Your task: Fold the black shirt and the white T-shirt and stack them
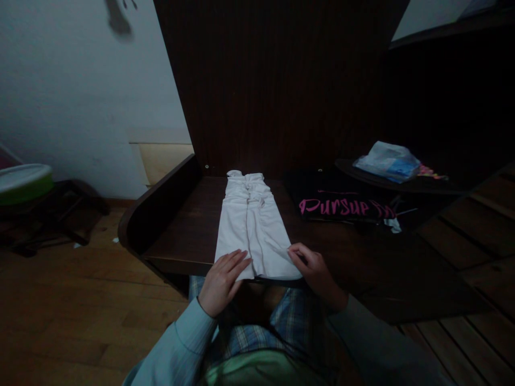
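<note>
Garment (pixel 234 230), white, laid lengthwise at centre of frame; judged light, soft, easily creased, best held by its lower corners. Left hand (pixel 221 279) spread flat over lower left corner; right hand (pixel 316 271) curled at lower right edge, pinch not discernible

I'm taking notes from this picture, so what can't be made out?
In the head view:
Underside of the white cloth: covered by its upper side.
Left hand: palm hidden by the back of the hand.
Right hand: its fingers hide whether they pinch the cloth.
Green object: cut off by the picture's left edge.
</note>
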